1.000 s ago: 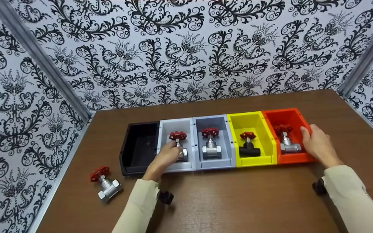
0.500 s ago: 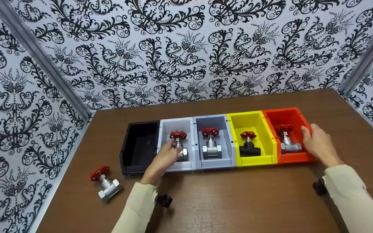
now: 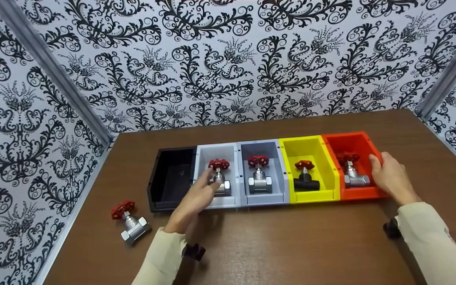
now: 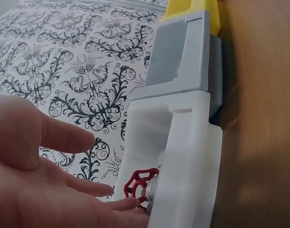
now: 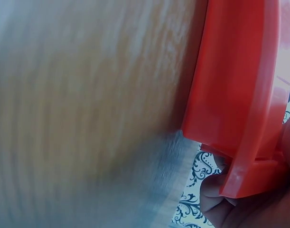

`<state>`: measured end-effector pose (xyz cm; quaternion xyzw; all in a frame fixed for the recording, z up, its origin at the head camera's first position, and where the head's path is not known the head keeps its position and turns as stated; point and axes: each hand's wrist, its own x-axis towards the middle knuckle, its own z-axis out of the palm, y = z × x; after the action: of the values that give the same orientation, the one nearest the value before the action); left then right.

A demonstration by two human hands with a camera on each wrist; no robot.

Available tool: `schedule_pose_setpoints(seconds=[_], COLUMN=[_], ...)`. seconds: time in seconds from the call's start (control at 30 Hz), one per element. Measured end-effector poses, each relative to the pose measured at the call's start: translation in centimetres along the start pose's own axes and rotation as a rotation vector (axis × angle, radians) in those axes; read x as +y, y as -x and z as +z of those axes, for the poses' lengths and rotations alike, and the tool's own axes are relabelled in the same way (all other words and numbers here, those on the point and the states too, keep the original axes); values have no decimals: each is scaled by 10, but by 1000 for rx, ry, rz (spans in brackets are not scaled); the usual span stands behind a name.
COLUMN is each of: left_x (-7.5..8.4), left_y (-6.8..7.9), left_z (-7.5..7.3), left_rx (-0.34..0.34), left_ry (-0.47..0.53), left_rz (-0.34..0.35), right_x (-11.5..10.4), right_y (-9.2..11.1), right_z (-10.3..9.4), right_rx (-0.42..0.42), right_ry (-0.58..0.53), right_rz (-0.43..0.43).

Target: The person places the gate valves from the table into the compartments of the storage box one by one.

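Note:
My left hand [image 3: 197,196] is over the front of the white bin [image 3: 234,202], thumb and fingers spread apart with nothing between them. Behind it in that bin stands a metal valve with a red handwheel [image 3: 219,164]; the hand hides part of its body. In the left wrist view the fingertips are close to the handwheel [image 4: 140,185]; whether they touch it I cannot tell. My right hand [image 3: 395,178] grips the right wall of the red bin [image 3: 360,194], thumb inside and fingers curled outside, as the right wrist view of the bin [image 5: 230,95] also shows.
Joined in a row are the black bin [image 3: 168,206], white, grey [image 3: 265,200], yellow [image 3: 317,196] and red bins. Valves lie in the grey [image 3: 259,180], yellow [image 3: 306,182] and red [image 3: 356,180] ones. Another valve [image 3: 133,227] lies on the brown table [image 3: 271,245] at left.
My left hand has drawn back slightly toward the front left, and its fingers have opened away from the valve in the white bin. My right hand stays on the red bin.

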<state>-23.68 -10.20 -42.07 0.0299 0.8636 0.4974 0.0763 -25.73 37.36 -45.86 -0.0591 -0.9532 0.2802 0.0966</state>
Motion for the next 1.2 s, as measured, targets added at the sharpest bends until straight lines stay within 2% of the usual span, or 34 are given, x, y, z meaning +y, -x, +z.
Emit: schedule_pose_setpoints(seconds=[0.2,0.33,0.5,0.7,0.83,1.0,1.2], left_x=[-2,-5,-16,-30,-39,-47,-53], left_y=[11,19,29,39,46,55,64], left_z=[-10,-19,-34,-50,-62,-76,-88], left_rx=[-8,0,29,66,97,113,139], left_ry=[58,76,104,232,271,283,250], left_rz=[55,56,25,-11,-20,-57,-93], right_x=[1,1,1,1,1,1,2], right_y=[0,0,0,0,0,0,0], right_z=[0,1,1,2,4,3,2], right_rx=[-14,-21,-28,15,5,3,-1], right_ry=[1,6,-1,8,7,4,-13], right_rz=[11,15,17,-3,-5,1,7])
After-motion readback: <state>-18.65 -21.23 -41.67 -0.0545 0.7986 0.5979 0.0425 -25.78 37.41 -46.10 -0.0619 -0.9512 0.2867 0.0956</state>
